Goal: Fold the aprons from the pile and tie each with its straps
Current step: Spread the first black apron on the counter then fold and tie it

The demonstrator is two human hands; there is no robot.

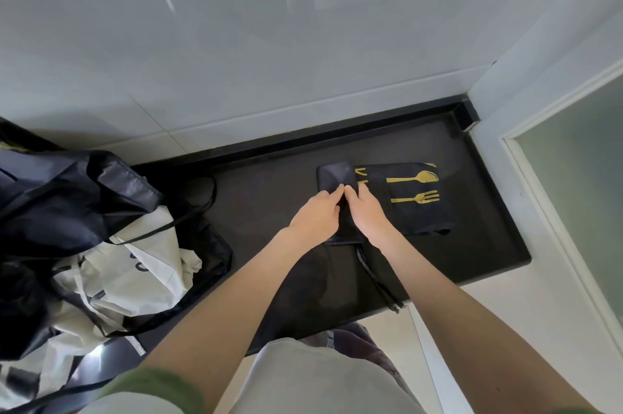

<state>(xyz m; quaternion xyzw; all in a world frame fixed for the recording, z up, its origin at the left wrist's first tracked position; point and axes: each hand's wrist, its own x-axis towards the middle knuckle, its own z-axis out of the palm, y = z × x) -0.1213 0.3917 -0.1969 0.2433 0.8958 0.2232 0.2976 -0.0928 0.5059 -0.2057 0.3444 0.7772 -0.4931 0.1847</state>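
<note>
A small folded dark apron lies on the black counter. My left hand and my right hand rest side by side on its near half, fingertips pinching the cloth between them. Its dark straps trail toward the counter's front edge. Right of it, touching, lies a folded black apron with a gold spoon and fork print. A pile of dark and white aprons heaps up at the left.
A grey tiled wall backs the counter behind a raised black lip. A white frame with frosted glass closes the right side. The pile's black straps loop across the counter's left part.
</note>
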